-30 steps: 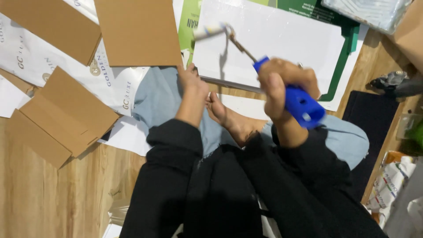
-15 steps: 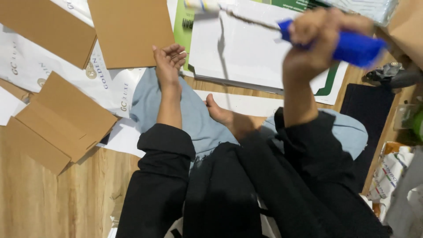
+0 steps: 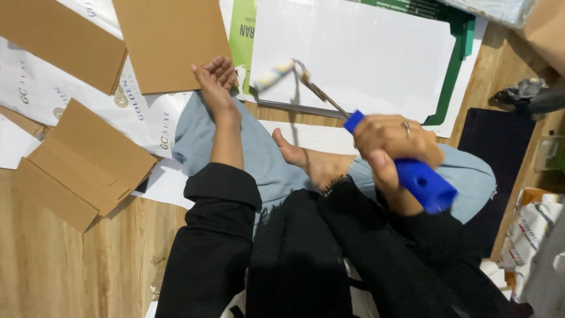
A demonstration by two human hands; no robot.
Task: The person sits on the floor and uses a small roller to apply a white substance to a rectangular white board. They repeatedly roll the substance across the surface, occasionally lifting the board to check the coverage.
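The right hand (image 3: 391, 147) is closed around the blue handle of a paint roller (image 3: 312, 88), its head resting on the white board (image 3: 376, 53) ahead. The left hand (image 3: 215, 79) presses flat, fingers open, beside a brown cardboard sheet (image 3: 168, 41); a green label (image 3: 242, 29) lies between them.

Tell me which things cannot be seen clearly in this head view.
- Roller head: blurred by motion, its paint unclear.
- White board: top cut off by the picture edge.
- Right hand: its palm is hidden around the blue handle.
- Left hand: fingertips hidden, curled at the brown cardboard.
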